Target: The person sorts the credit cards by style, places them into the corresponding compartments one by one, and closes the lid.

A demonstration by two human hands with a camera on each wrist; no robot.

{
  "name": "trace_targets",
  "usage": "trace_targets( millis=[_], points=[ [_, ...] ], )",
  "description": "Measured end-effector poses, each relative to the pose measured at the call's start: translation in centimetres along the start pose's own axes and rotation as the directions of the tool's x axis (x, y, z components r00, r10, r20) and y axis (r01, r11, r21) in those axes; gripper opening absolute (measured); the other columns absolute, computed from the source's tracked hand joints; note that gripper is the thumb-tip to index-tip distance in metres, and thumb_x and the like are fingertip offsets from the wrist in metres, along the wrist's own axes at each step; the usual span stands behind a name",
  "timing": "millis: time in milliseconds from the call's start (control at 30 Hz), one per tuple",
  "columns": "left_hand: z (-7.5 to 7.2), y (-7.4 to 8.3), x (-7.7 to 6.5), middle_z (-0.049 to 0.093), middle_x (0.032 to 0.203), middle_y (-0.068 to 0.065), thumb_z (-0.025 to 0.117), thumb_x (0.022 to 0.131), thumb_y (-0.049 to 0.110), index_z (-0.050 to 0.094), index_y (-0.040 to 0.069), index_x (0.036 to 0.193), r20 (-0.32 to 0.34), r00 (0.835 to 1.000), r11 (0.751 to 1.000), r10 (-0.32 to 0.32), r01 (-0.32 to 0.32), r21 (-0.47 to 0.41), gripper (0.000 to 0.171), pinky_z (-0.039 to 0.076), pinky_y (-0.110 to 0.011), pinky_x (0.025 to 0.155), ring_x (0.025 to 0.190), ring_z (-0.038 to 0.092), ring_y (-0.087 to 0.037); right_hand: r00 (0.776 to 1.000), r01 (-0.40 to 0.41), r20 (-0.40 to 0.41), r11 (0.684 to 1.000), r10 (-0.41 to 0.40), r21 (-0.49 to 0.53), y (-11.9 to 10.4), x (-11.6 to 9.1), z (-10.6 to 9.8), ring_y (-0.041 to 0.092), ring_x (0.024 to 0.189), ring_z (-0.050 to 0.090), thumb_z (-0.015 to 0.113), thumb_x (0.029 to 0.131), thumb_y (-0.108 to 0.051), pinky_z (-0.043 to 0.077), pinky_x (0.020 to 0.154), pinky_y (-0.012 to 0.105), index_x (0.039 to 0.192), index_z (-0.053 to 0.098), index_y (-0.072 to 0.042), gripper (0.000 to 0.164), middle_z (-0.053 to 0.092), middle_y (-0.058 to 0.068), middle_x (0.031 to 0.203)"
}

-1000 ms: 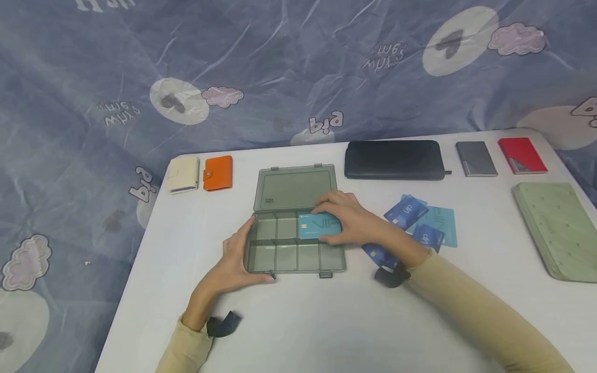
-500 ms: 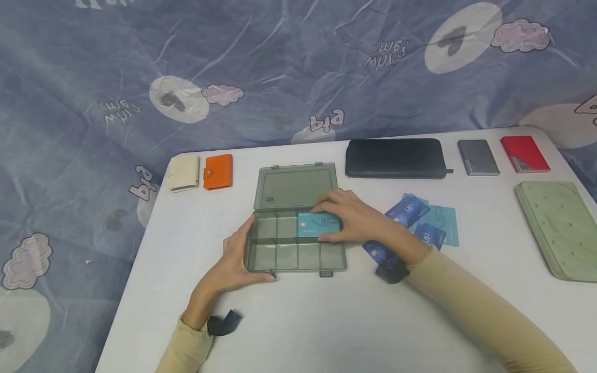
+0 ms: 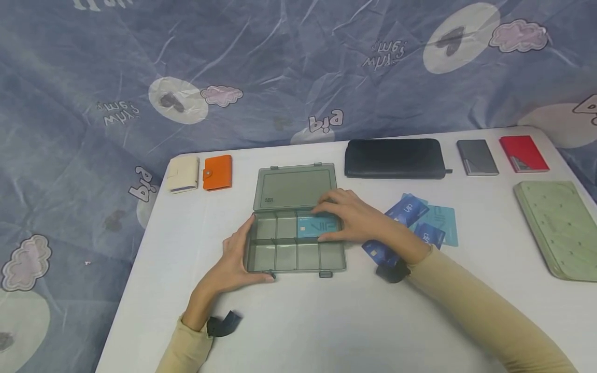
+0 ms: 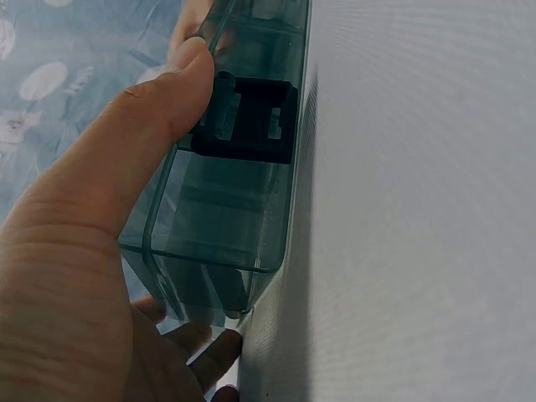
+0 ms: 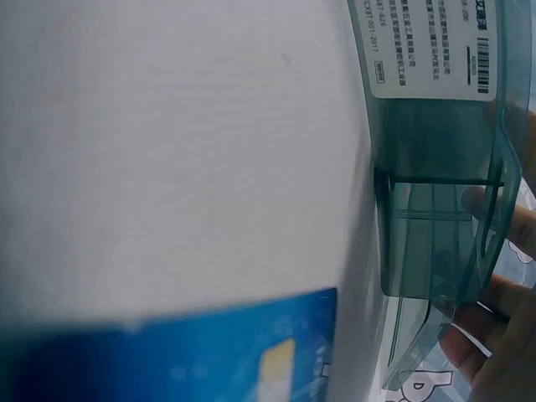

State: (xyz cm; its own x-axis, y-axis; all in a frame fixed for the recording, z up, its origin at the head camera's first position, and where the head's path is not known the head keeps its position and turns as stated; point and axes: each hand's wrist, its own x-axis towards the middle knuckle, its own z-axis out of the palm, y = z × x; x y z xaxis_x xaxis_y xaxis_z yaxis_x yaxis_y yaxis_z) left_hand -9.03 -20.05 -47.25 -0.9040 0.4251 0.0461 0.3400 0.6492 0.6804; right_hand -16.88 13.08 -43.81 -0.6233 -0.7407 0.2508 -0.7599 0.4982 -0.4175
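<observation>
A clear grey-green divided plastic box (image 3: 274, 257) lies on the table with its lid (image 3: 296, 186) folded back. My left hand (image 3: 236, 261) grips the box's left end. In the left wrist view its thumb (image 4: 188, 84) presses beside a dark latch (image 4: 251, 121), the other fingers round the end wall. A teal VIP card (image 3: 310, 226) lies flat in the back row's right part, within the walls. My right hand (image 3: 352, 217) reaches over the box's right end and holds the card between thumb and fingers at its front and back edges. The hand hides the card's right end.
Blue and teal VIP cards (image 3: 408, 210) lie loosely overlapped right of the box, partly under my right forearm. Behind stand a black zip wallet (image 3: 394, 159), grey (image 3: 478, 158) and red (image 3: 523, 154) card cases, and orange (image 3: 217, 172) and cream (image 3: 183, 174) wallets. A green pad (image 3: 559, 228) lies far right.
The teal card has sunk from the top of the box down into its back right part, my right hand staying with it. My left hand keeps its grip on the box.
</observation>
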Motion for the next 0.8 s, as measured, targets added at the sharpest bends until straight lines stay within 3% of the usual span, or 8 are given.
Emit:
trace_targets(
  millis=[267, 433, 600, 700, 800],
  points=[
    [0.1, -0.1, 0.0, 0.013, 0.155, -0.002, 0.080, 0.054, 0.063, 0.002, 0.019, 0.150, -0.002, 1.000, 1.000, 0.003, -0.003, 0.000, 0.132, 0.015, -0.047, 0.098, 0.136, 0.020, -0.021, 0.998, -0.064, 0.005, 0.998, 0.064, 0.016, 0.0, -1.6, -1.6, 0.019, 0.119, 0.041, 0.070, 0.073, -0.057, 0.031, 0.097, 0.045, 0.124, 0.058, -0.023, 0.062, 0.051, 0.001, 0.126],
    [0.2, 0.1, 0.1, 0.013, 0.155, -0.002, 0.080, 0.054, 0.063, 0.002, 0.019, 0.150, 0.002, 1.000, 1.000, 0.003, -0.003, -0.005, 0.131, 0.015, -0.047, 0.099, 0.136, 0.020, -0.021, 0.984, -0.178, -0.024, 0.984, 0.179, 0.033, 1.9, -5.8, -4.1, 0.020, 0.119, 0.043, 0.079, 0.070, -0.043, 0.031, 0.097, 0.047, 0.122, 0.059, -0.022, 0.060, 0.052, 0.000, 0.124],
    [0.2, 0.2, 0.1, 0.012, 0.155, -0.002, 0.079, 0.054, 0.063, 0.002, 0.019, 0.150, 0.009, 1.000, 1.000, 0.002, -0.002, -0.003, 0.131, 0.014, -0.047, 0.100, 0.136, 0.019, -0.021, 0.954, -0.300, -0.010, 0.954, 0.300, -0.027, 4.1, -10.8, -5.8, 0.019, 0.112, 0.046, 0.085, 0.064, -0.028, 0.033, 0.095, 0.048, 0.118, 0.060, -0.020, 0.060, 0.054, -0.002, 0.118],
    [0.2, 0.2, 0.1, 0.013, 0.155, -0.002, 0.080, 0.054, 0.063, 0.001, 0.020, 0.150, 0.007, 1.000, 1.000, -0.005, 0.005, -0.003, 0.131, 0.014, -0.047, 0.100, 0.136, 0.019, -0.021, 0.959, -0.282, 0.014, 0.957, 0.283, -0.061, 4.4, -12.7, -5.9, 0.025, 0.115, 0.045, 0.086, 0.062, -0.026, 0.034, 0.093, 0.051, 0.118, 0.060, -0.020, 0.062, 0.053, 0.002, 0.120],
    [0.2, 0.1, 0.0, 0.012, 0.155, -0.002, 0.080, 0.054, 0.062, 0.001, 0.020, 0.150, 0.004, 1.000, 1.000, -0.009, 0.009, -0.001, 0.131, 0.014, -0.047, 0.100, 0.137, 0.019, -0.021, 0.979, -0.197, 0.037, 0.977, 0.200, -0.080, 4.2, -13.4, -5.7, 0.035, 0.121, 0.040, 0.085, 0.063, -0.028, 0.032, 0.091, 0.056, 0.122, 0.059, -0.020, 0.066, 0.048, 0.011, 0.129]
  ],
)
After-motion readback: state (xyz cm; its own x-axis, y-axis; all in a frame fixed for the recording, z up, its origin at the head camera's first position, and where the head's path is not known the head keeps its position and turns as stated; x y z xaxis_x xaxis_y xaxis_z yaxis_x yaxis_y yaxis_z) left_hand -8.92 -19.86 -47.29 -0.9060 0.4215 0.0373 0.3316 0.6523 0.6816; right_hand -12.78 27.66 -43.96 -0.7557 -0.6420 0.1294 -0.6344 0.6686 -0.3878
